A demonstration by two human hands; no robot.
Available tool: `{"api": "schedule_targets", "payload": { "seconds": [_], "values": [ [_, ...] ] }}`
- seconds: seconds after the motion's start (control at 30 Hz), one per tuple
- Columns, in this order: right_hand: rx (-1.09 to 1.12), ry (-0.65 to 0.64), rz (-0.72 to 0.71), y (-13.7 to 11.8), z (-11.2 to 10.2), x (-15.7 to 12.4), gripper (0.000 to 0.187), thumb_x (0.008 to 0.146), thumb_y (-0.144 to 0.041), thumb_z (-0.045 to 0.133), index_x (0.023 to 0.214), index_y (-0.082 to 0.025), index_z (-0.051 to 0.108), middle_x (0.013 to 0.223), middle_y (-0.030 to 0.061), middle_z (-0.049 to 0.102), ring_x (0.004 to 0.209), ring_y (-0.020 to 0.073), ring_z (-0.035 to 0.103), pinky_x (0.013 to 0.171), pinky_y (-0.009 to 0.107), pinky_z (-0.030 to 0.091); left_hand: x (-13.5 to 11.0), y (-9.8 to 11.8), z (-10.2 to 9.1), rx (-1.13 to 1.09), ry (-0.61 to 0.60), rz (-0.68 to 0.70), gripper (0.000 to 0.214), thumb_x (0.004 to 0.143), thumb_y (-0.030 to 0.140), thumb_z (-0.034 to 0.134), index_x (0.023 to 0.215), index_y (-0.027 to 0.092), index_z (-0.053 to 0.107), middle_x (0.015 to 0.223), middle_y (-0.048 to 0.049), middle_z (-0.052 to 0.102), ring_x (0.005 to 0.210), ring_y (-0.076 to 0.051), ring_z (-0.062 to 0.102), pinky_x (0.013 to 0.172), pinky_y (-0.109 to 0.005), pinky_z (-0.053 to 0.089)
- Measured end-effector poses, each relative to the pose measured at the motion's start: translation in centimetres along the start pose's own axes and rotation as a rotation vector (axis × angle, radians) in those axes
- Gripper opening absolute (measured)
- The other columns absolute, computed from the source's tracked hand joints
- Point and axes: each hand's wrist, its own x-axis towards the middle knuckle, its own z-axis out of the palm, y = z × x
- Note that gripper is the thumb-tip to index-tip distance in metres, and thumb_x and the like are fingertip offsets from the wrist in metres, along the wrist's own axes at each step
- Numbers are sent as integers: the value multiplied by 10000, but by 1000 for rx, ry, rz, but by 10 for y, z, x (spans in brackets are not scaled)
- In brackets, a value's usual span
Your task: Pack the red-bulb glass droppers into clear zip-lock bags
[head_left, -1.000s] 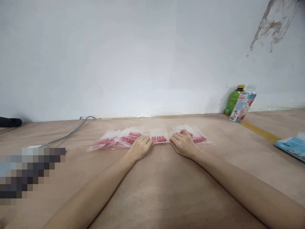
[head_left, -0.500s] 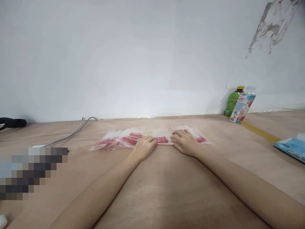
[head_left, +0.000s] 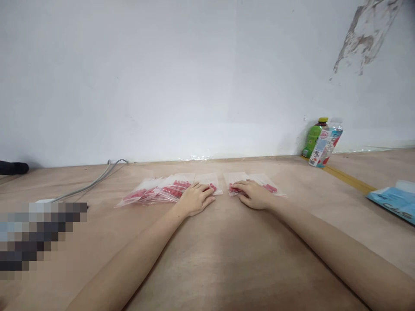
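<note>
My left hand (head_left: 195, 199) lies over a small clear plastic bag (head_left: 218, 185) with red pieces in it; its fingers are stretched out and the thumb is apart. Left of that hand spreads an overlapping row of similar bags (head_left: 145, 195), also filled with red pieces. My right hand (head_left: 254, 194) rests with extended fingers on another clear bag (head_left: 234, 178), partly covering its red contents. One more bag (head_left: 271, 185) shows at the far side of the right hand. A narrow gap separates the bags under the two hands.
Two drink bottles, one green (head_left: 311, 140) and one white-labelled (head_left: 324, 149), stand by the wall. A blue packet (head_left: 394, 199) lies at the right. Grey cable (head_left: 94, 183) and a pixelated object (head_left: 42, 233) are at the left, a black item (head_left: 14, 167) behind.
The middle bag has shifted left to the left-hand pile, with my left hand now further over it. My right hand's fingers have come down on a right-hand bag. The view has turned slightly.
</note>
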Motion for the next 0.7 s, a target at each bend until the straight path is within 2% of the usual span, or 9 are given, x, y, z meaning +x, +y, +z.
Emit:
{"api": "schedule_targets", "payload": {
  "seconds": [0.1,0.23,0.33,0.4,0.43,0.57,0.7],
  "values": [
    [75,70,-9,-13,8,5,449,736,-84,400,1168,-179,476,1139,82,559,1033,182,501,853,336,388,1,6,-3,-19,38,-39,221,850,300,481,1014,172,554,1026,-83,576,991,-213,512,894,-393,369],
    [62,171,58,-20,8,2,504,675,-73,440,1170,-167,448,1106,90,552,974,194,513,801,331,394,12,18,3,-40,68,-66,225,807,277,540,1006,174,541,1022,-75,572,958,-202,521,839,-345,417],
    [-50,231,159,-18,6,-4,319,681,-107,479,984,-173,555,956,72,590,889,208,522,756,337,368,23,25,13,-37,64,-52,138,818,247,526,933,182,565,939,-53,598,889,-188,550,789,-315,438],
    [-78,244,194,-15,7,-6,164,745,-143,462,848,-176,585,857,59,596,827,192,528,718,318,357,30,27,19,-23,55,-41,102,825,228,514,889,180,577,883,-46,608,844,-183,565,762,-305,444],
    [-77,248,194,-15,7,-7,150,780,-159,442,811,-176,588,828,55,594,805,181,529,704,306,354,33,29,21,-13,51,-40,93,829,215,507,867,176,582,858,-46,611,823,-183,571,746,-303,447],
    [-69,250,156,-13,9,-7,193,841,-196,401,814,-182,592,813,46,596,782,161,532,690,285,339,39,32,27,35,40,-66,137,843,173,474,772,156,590,777,-53,614,752,-188,583,680,-299,453],
    [-111,246,144,-12,6,-9,142,797,-220,480,889,-192,585,864,41,613,809,169,542,720,292,320,38,32,30,71,37,-95,158,851,176,462,761,151,590,759,-53,612,725,-182,588,652,-288,453]
  ]
}}
